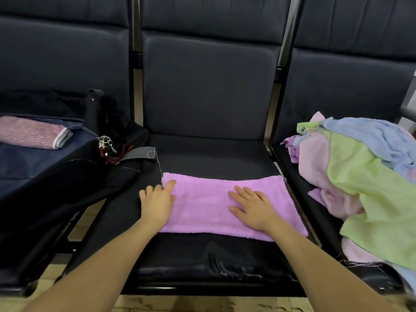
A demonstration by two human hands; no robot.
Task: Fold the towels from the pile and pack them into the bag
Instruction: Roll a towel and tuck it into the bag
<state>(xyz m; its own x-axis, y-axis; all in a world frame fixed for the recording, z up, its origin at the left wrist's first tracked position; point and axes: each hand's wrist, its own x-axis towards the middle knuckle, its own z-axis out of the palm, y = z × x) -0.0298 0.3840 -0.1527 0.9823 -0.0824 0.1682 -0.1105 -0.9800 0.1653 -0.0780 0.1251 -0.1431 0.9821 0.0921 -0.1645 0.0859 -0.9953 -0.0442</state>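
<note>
A lilac towel (207,206), folded into a wide strip, lies flat on the middle black seat (213,154). My left hand (157,203) rests on the towel's left end, fingers straight, partly on the seat. My right hand (252,206) lies flat on the towel's right half with fingers spread. The pile of towels (364,176), in pink, green, blue and lilac, is heaped on the right seat. The dark open bag (40,158) sits on the left seat with a folded pink patterned towel (33,135) inside.
A bunch of keys with a red cord (107,146) hangs at the bag's near corner, beside a grey strap (137,154). Black seat backs rise behind all three seats. Tiled floor shows below the seat's front edge.
</note>
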